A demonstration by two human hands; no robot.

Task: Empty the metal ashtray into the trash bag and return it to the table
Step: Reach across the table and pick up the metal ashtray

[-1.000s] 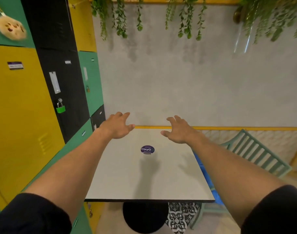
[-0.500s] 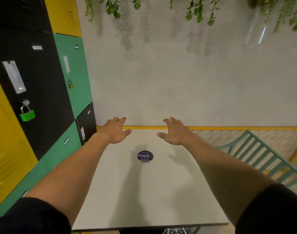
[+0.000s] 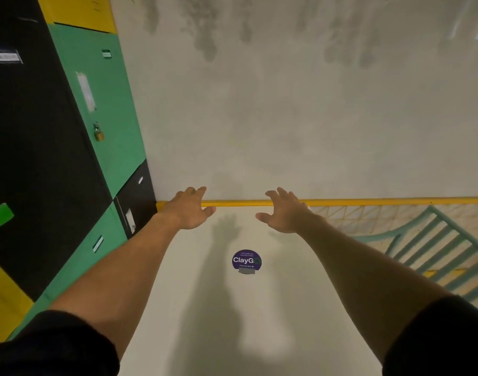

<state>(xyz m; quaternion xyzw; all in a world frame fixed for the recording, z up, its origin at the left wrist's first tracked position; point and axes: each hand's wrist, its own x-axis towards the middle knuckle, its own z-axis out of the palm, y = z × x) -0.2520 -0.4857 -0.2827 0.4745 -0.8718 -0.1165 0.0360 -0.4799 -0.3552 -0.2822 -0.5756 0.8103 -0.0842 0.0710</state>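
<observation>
A pale table (image 3: 300,308) fills the lower middle of the head view, with a round purple "ClayG" sticker (image 3: 246,260) on it. My left hand (image 3: 187,208) and my right hand (image 3: 285,211) are stretched out over the table's far edge, palms down, fingers spread, holding nothing. Neither a metal ashtray nor a trash bag is in view.
Green, black and yellow lockers (image 3: 102,109) line the left side, touching the table's edge. A grey wall (image 3: 286,118) with a yellow rail (image 3: 368,201) stands behind the table. A teal slatted chair (image 3: 436,248) is at the right.
The view has moved closer to the table and tilted down; the hanging plants have left the top. Both hands stay outstretched and open over the far edge.
</observation>
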